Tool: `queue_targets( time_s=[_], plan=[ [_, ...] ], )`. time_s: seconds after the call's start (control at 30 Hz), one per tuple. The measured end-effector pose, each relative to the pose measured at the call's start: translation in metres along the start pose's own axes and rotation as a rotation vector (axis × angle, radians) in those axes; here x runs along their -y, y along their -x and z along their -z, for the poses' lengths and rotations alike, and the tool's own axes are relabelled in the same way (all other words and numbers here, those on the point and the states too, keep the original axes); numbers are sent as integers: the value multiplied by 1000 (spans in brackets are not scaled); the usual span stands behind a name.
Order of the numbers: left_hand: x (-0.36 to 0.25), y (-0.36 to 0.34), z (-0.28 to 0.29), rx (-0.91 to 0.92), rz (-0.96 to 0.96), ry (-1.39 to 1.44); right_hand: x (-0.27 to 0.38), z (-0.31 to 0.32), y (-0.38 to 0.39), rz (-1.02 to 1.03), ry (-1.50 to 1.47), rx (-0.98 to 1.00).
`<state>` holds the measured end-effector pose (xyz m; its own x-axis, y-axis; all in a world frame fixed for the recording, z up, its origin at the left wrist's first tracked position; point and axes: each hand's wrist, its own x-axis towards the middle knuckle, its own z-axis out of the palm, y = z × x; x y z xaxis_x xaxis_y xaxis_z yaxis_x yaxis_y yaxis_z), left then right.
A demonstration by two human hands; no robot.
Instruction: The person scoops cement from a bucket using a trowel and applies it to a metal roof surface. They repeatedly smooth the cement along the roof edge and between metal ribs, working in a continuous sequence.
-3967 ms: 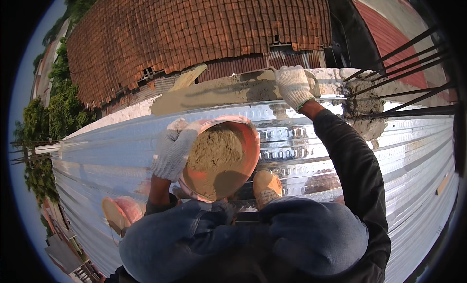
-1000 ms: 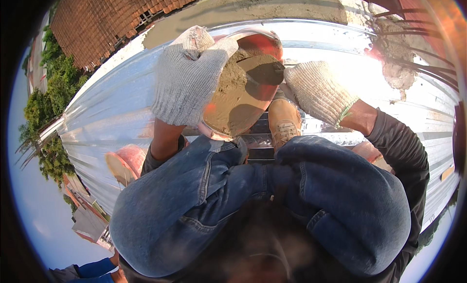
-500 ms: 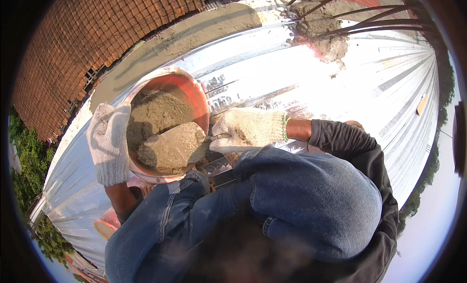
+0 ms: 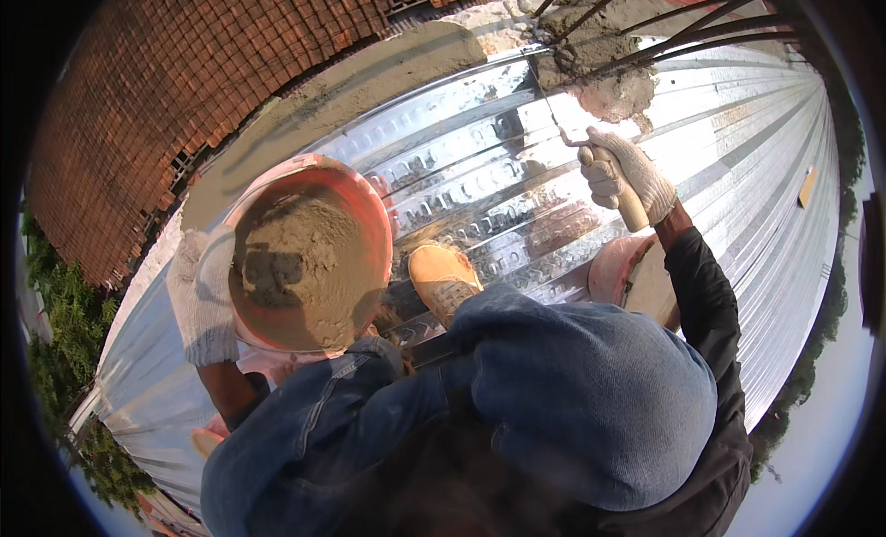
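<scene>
The right hand [image 4: 628, 175], in a knitted white glove, is wrapped tight around the smooth, rounded wooden handle [image 4: 632, 208] of a trowel [image 4: 572, 139]; its thin metal blade is seen nearly edge-on, pointing toward the rough mortar clump [image 4: 600, 53] at the foot of the steel bars [image 4: 706, 39], and whether it touches there or carries anything is hard to tell. The left hand [image 4: 205, 292], gloved alike, is closed over the left side of the rim of a round, reddish bucket [image 4: 378, 225], which sits near the left knee and holds grainy, damp grey-brown mortar [image 4: 318, 256]. If that grip slackened, the bucket could probably tip or slide, since the ribbed metal sheet [image 4: 503, 182] beneath looks slick and uneven. The trowel could snag on the bars if swung wide, and the tan boot [image 4: 441, 277] might slip on the shiny ridges. A second bucket [image 4: 614, 265] stands just below the right forearm, where an elbow could knock it. Beyond, a smooth, flat band of mortar [image 4: 397, 66] tops the wall, and past it lies a roof of small, weathered clay tiles [image 4: 231, 66].
</scene>
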<state>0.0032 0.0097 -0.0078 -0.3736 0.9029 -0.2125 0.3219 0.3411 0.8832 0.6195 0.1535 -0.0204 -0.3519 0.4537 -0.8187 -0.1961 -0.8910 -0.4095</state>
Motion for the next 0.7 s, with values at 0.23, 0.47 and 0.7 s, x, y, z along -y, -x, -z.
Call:
queue_targets(
  time_s=[0.23, 0.47, 0.7],
  plan=[
    [-18, 4, -5, 4, 20, -49, 7, -41, 0, 282, 773, -73],
    [-26, 7, -7, 5, 25, -84, 52, -4, -11, 608, 1895, -490],
    [-44, 10, -29, 31, 39, -79, 98, 3, -12, 195, 1835, -543]
  ],
)
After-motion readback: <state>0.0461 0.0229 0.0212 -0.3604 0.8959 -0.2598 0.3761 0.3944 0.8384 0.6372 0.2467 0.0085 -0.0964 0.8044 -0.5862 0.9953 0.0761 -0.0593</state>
